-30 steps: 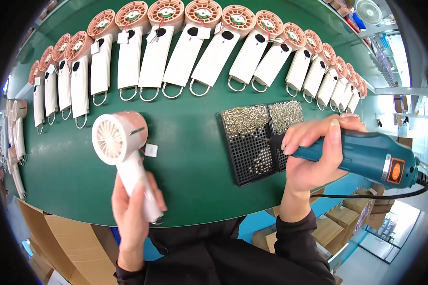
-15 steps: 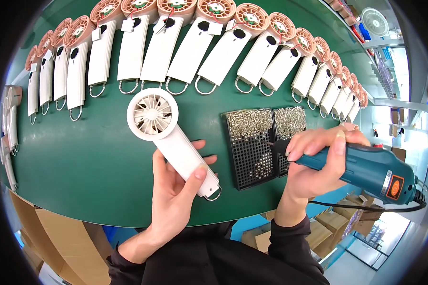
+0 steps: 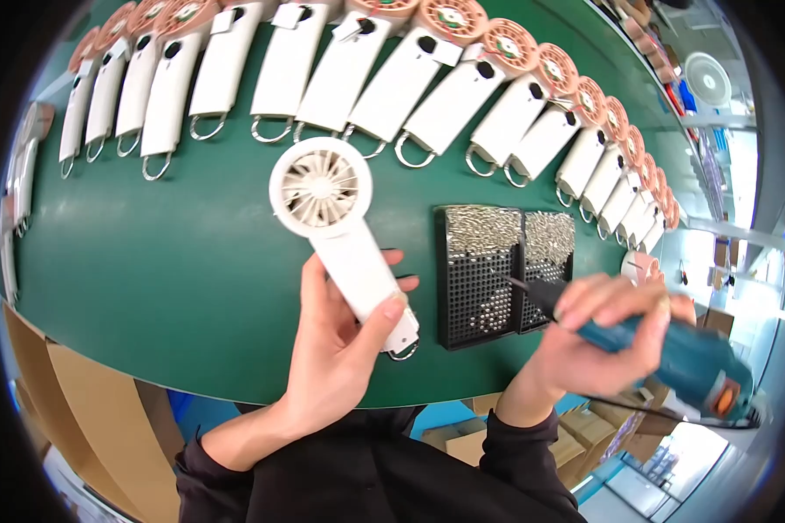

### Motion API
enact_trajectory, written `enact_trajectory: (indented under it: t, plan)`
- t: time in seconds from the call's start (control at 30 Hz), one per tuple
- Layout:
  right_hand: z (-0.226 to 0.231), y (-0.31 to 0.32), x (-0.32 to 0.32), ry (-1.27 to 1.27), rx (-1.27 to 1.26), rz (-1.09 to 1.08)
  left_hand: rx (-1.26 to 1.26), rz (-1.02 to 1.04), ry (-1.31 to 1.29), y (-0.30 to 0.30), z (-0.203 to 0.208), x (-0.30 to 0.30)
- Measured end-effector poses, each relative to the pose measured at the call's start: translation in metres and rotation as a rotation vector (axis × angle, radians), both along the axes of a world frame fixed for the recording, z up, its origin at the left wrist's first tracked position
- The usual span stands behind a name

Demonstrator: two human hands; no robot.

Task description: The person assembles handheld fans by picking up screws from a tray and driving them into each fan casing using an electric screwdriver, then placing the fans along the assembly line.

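My left hand (image 3: pixel 340 357) is closed round the white handle of a handheld fan (image 3: pixel 321 188), whose round bladed head points away from me. A metal loop sticks out at the handle's near end. In my right hand (image 3: pixel 602 340) is a blue-green electric screwdriver (image 3: pixel 693 362), blurred by motion. Its thin bit reaches left over the black screw tray (image 3: pixel 480 327), just above the perforated part; whether the tip touches a screw I cannot make out. Loose silver screws heap along the far part of the tray, and several sit in its holes.
A curved row of white-handled fans (image 3: pixel 397 87) with pink open heads and loose wires spans the far side of the green table (image 3: pixel 148 288). More fans (image 3: pixel 28 166) stand at the left edge. An open cardboard box (image 3: pixel 96 401) is below left. The screwdriver's black cable hangs at right.
The view has shifted, so the fan row sits higher. The screwdriver has tilted and its bit now shows clear of my fingers over the tray. The fan stays in my left hand.
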State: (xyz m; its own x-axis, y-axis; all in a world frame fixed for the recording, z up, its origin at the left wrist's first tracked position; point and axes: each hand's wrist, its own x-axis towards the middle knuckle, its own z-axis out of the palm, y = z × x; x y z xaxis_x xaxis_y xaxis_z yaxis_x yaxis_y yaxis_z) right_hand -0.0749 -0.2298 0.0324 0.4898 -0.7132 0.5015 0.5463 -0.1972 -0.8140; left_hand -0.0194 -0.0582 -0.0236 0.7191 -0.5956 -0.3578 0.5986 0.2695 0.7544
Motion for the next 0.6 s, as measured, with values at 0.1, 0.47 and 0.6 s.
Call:
enact_trajectory:
  t: [0.1, 0.47, 0.6]
  plan:
    - [0.012, 0.022, -0.009, -0.056, -0.049, 0.082, -0.022, 0.008, -0.006, 0.003, -0.003, 0.0]
    - [0.007, 0.06, -0.005, -0.118, -0.133, 0.306, -0.014, 0.021, -0.046, 0.004, -0.005, 0.0]
    - [0.001, 0.058, -0.003, -0.097, -0.131, 0.349, -0.016, -0.009, 0.028, 0.003, -0.001, 0.001]
